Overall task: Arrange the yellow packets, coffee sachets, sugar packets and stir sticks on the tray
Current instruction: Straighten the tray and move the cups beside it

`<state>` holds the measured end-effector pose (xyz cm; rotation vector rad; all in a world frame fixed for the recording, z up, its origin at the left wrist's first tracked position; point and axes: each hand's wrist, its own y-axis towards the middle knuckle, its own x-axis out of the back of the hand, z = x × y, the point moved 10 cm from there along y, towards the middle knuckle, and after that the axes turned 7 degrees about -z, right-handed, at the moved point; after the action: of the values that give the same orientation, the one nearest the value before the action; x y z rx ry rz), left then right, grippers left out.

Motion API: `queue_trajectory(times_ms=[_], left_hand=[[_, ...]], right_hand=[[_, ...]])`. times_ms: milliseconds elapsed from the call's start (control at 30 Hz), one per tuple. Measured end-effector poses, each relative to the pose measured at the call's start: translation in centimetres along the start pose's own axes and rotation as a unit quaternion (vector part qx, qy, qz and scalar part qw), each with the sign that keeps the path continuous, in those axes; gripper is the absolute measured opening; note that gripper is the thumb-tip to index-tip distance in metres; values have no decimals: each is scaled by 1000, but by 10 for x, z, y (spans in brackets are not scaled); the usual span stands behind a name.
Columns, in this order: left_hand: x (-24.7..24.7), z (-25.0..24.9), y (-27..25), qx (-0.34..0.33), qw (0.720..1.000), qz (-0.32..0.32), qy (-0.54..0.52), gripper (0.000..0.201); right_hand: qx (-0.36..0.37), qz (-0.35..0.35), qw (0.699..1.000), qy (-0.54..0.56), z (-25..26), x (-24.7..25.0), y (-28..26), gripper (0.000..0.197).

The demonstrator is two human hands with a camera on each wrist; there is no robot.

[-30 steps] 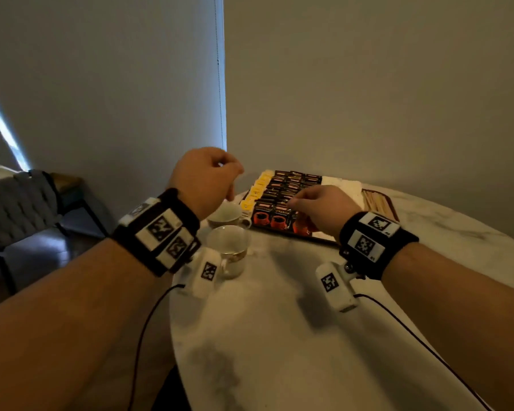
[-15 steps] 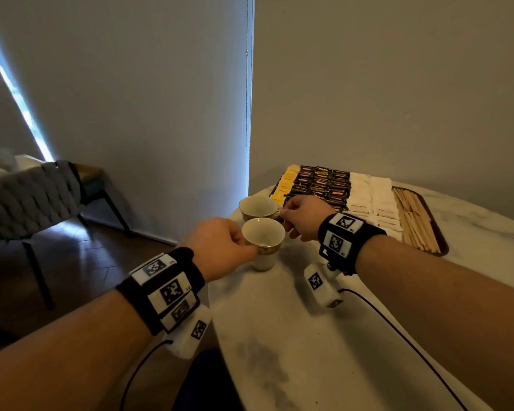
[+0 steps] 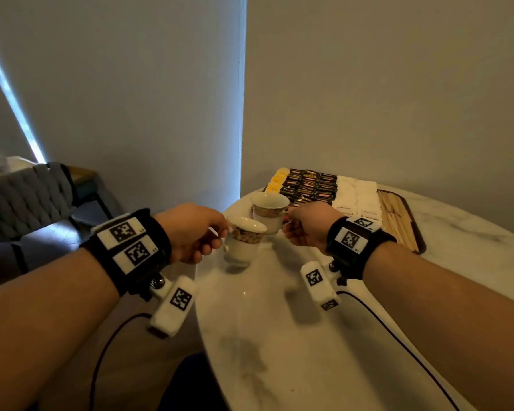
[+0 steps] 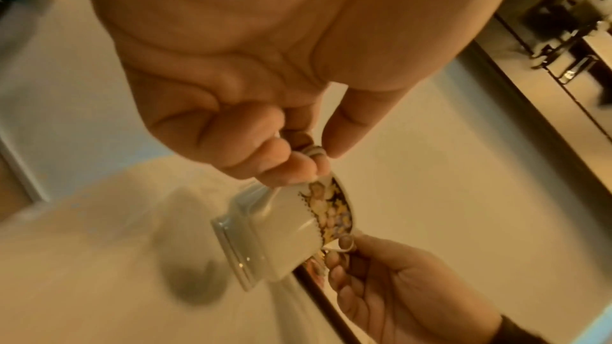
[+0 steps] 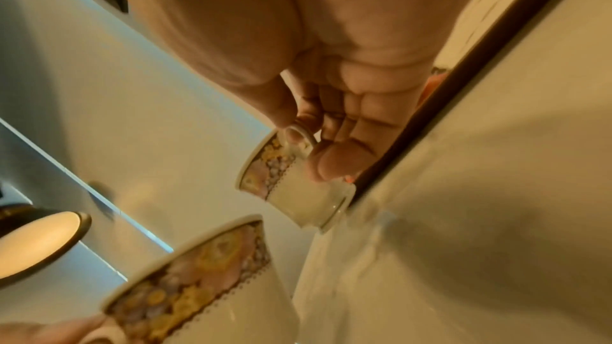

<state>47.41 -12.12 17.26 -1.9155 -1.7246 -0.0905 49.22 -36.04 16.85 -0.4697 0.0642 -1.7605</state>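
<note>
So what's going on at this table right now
A person has picked up two small floral teacups, one in each of their hands. The left hand pinches the handle of the nearer cup, and the right hand holds the farther cup by its handle; both are lifted above the marble table. Behind them the tray already looks arranged: yellow packets, dark coffee sachets, white sugar packets and wooden stir sticks in rows.

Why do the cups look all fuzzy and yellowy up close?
Left wrist view: warm orange tint, and the cup held by the left hand is smeared with motion blur. Right wrist view: same tint, the near cup is soft. Head view: dim but sharper, with bent edges.
</note>
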Motion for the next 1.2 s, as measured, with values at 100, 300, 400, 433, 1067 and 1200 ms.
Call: queue_trajectory(times_ms=[100,300,400,433,1067,1200], left_hand=[[-29,-36,-3,-20,999,32,12,24],[-164,-114,-15,-46,988,148,-8,21],[-249,-140,-24,-37,980,193,-40,21],[-274,-148,-26,-33,978,201,-47,21],[-465,-202,42,-5,992,85,-97,15],[-470,-207,51,-3,991,87,-101,20]], right_hand=[[5,-62,997,55,-10,60,-11,27],[-11,-201,975,99,-59,225,-41,18],[-35,-271,956,106,-96,307,-49,19],[-44,-290,950,106,-107,330,-51,20],[-111,-323,931,128,-157,440,26,29],[-107,-325,930,135,-157,439,40,33]])
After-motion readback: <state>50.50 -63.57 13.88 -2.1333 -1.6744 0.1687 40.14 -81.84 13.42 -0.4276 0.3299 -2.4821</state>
